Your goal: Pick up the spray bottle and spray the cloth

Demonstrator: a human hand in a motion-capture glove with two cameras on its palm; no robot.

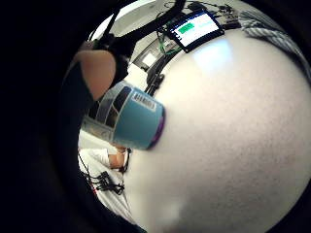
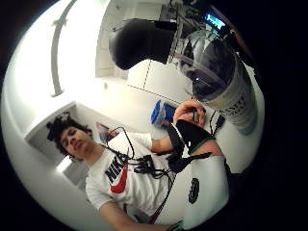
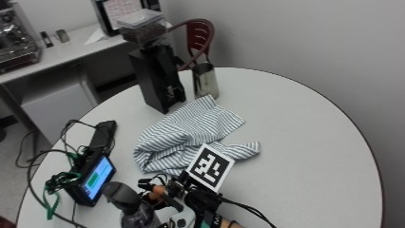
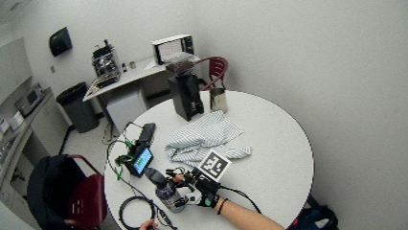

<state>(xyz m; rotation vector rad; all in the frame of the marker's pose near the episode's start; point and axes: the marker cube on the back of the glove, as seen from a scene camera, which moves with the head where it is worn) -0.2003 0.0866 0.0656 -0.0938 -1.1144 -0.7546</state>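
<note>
The spray bottle (image 3: 130, 205) has a dark rounded spray head, a clear body and a blue label with a barcode (image 1: 127, 116); it stands roughly upright at the near edge of the round white table (image 3: 303, 142), gripped around its body by the gloved right hand (image 4: 199, 188). The cloth (image 3: 187, 135), white with thin dark stripes, lies crumpled and partly spread near the middle of the table, well apart from the bottle

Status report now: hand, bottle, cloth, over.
Right hand grips spray bottle. Striped cloth lies crumpled ahead on table. Nothing between them.
</note>
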